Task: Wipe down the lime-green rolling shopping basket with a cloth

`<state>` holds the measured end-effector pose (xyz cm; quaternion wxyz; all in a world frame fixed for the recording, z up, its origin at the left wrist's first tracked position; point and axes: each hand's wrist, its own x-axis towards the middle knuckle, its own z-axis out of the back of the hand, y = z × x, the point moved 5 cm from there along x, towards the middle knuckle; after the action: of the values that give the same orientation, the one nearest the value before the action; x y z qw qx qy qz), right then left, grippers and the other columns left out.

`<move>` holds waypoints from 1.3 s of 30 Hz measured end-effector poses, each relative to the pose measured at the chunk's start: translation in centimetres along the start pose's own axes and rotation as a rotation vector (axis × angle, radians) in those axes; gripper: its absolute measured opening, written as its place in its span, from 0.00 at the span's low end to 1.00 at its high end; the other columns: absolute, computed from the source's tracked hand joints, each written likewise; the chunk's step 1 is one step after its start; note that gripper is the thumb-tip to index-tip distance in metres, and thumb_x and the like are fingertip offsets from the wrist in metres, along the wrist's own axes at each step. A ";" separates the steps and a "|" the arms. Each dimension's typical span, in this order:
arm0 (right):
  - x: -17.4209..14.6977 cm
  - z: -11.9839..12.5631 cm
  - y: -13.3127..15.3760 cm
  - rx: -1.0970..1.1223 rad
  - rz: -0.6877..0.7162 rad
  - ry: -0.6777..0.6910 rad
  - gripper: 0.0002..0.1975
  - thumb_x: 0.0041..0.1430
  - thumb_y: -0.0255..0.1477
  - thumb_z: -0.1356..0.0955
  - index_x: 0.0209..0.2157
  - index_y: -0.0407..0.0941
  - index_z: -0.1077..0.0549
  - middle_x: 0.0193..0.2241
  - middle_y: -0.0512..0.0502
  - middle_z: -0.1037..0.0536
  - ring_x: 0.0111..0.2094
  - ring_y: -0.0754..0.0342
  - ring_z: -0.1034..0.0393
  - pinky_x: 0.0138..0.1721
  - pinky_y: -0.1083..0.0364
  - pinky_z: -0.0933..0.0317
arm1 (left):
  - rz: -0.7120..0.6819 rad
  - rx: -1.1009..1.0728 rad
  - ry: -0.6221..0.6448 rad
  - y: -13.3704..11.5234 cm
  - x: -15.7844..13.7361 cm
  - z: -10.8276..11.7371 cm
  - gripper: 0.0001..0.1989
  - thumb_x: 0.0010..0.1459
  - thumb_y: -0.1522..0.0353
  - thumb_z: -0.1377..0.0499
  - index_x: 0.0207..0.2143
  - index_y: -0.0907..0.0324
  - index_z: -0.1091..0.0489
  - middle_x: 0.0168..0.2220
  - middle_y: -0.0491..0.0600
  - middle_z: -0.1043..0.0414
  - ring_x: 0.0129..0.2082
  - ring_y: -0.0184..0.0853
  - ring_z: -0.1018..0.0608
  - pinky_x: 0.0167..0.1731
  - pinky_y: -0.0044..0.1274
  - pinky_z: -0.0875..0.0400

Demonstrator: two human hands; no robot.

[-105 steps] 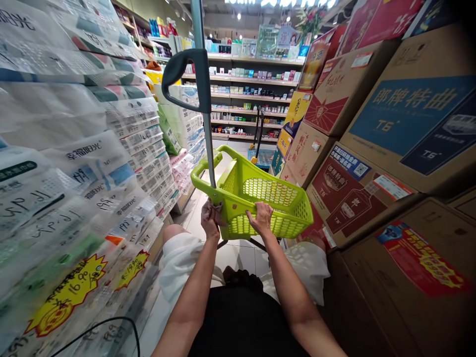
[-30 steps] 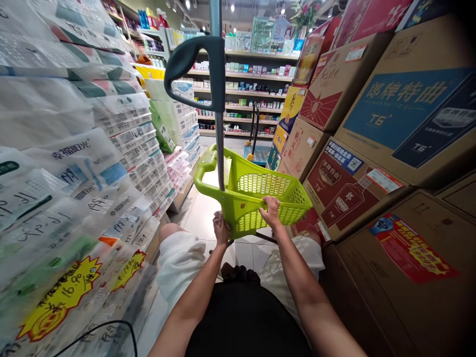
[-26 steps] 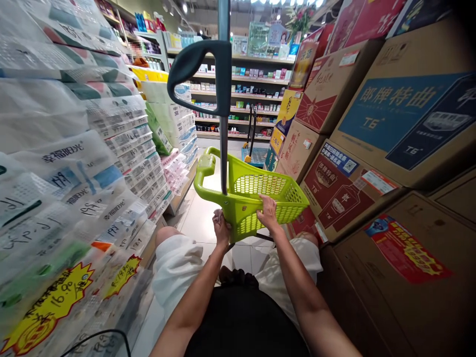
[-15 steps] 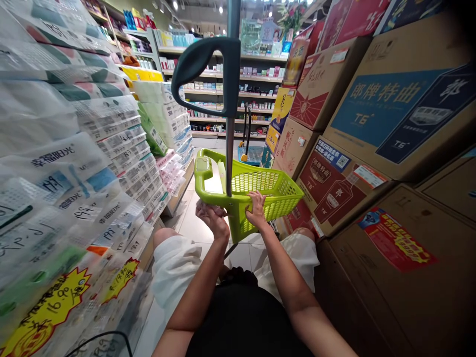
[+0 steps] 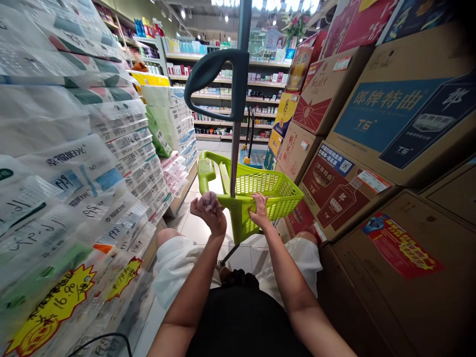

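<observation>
A lime-green shopping basket (image 5: 243, 223) on a metal pole (image 5: 235, 153) stands between my knees, with its dark looped handle (image 5: 240, 84) high above. My left hand (image 5: 215, 221) is closed around a crumpled greyish-pink cloth (image 5: 208, 202), held up beside the basket's near left corner. On the near rim, to the right of the pole, my right hand (image 5: 259, 213) has its fingers hooked over the edge. A pale flat panel (image 5: 225, 178) shows inside the basket near its left end.
Plastic-wrapped tissue packs (image 5: 70, 163) are stacked close on the left. Cardboard cartons (image 5: 401, 114) rise on the right. Ahead are a blue trolley (image 5: 255, 157) and shelves of small goods (image 5: 264, 94). A person (image 5: 137, 57) is partly visible at the back left.
My left hand has come up from below the rim with the cloth, which now shows above the corner. My right hand stays on the rim. The view has shifted slightly.
</observation>
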<state>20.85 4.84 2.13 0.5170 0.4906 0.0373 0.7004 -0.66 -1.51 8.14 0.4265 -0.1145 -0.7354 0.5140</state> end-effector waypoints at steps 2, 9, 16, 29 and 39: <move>0.1 -0.1 0.0 0.003 -0.007 0.001 0.25 0.49 0.24 0.36 0.52 0.46 0.31 0.54 0.38 0.27 0.68 0.37 0.46 0.72 0.28 0.68 | -0.075 0.065 -0.059 -0.5 1.9 0.7 0.21 0.67 0.59 0.43 0.58 0.58 0.36 0.61 0.63 0.48 0.60 0.49 0.34 0.48 0.36 0.23; 0.4 -0.2 0.0 0.009 -0.042 0.029 0.27 0.46 0.23 0.36 0.51 0.47 0.30 0.53 0.39 0.27 0.68 0.37 0.45 0.72 0.28 0.67 | -0.483 0.431 0.425 -3.8 3.9 -0.5 0.12 0.66 0.68 0.44 0.48 0.54 0.24 0.55 0.61 0.34 0.60 0.53 0.35 0.62 0.47 0.40; 0.2 -0.3 0.3 0.026 -0.050 0.016 0.26 0.47 0.23 0.36 0.51 0.47 0.30 0.52 0.39 0.26 0.68 0.37 0.45 0.71 0.28 0.68 | -0.412 0.614 0.846 -5.2 9.2 -3.5 0.07 0.54 0.66 0.35 0.25 0.56 0.26 0.42 0.59 0.28 0.50 0.54 0.29 0.57 0.52 0.39; 0.3 0.6 3.6 0.026 -0.057 0.018 0.43 0.44 0.20 0.37 0.66 0.45 0.40 0.64 0.37 0.34 0.71 0.39 0.49 0.73 0.29 0.70 | -0.521 0.568 0.789 -6.2 7.8 -4.5 0.09 0.59 0.62 0.40 0.29 0.55 0.23 0.39 0.56 0.24 0.47 0.49 0.25 0.56 0.42 0.40; 0.3 -0.5 8.6 0.034 0.044 -0.001 0.25 0.44 0.21 0.36 0.48 0.48 0.29 0.47 0.43 0.27 0.59 0.42 0.37 0.74 0.33 0.66 | -0.431 0.169 0.240 -1.0 0.6 0.0 0.10 0.60 0.57 0.36 0.38 0.51 0.20 0.42 0.57 0.31 0.55 0.51 0.31 0.65 0.45 0.47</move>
<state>14.58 1.33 6.91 0.4934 0.5004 0.0380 0.7105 -0.77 -1.53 9.30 0.6185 0.0205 -0.6413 0.4537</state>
